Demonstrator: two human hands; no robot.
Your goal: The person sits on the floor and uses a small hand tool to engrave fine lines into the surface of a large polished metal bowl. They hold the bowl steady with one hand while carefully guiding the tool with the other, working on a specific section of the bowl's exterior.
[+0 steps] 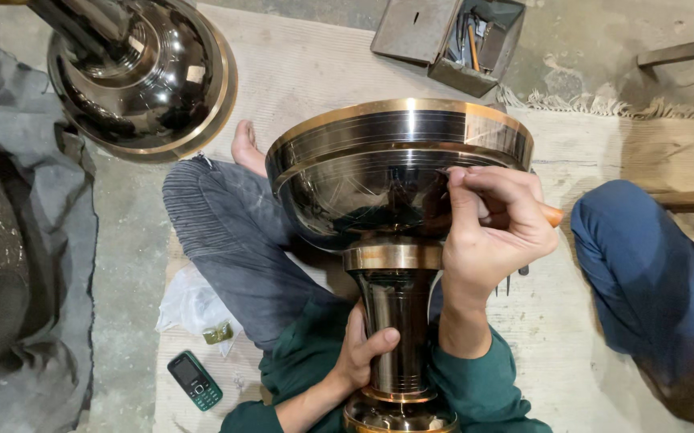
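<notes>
— Gripping the stem, the left hand [360,353] wraps its fingers [380,341] round the narrow neck of the dark metal vessel [379,172], thumb across the front, low near the copper-coloured ring.

— And the right hand [491,228]?

— Up at the bowl. Its fingers [463,192] are curled tight around a wooden-handled tool [550,214], the handle's orange end poking out past the knuckles. The tip is hidden, pressed somewhere against the bowl's shiny wall just under the gold-banded rim.

— Where's the vessel sitting?

— Upright between the person's crossed legs on a pale mat [299,72], bowl above, stem between both hands.

— Around it?

— A second dark vessel [142,72] top left, a grey tool box [451,40] beyond, a green phone [194,380] on the mat's edge, another person's blue-clad knee [643,265] on the right.
</notes>
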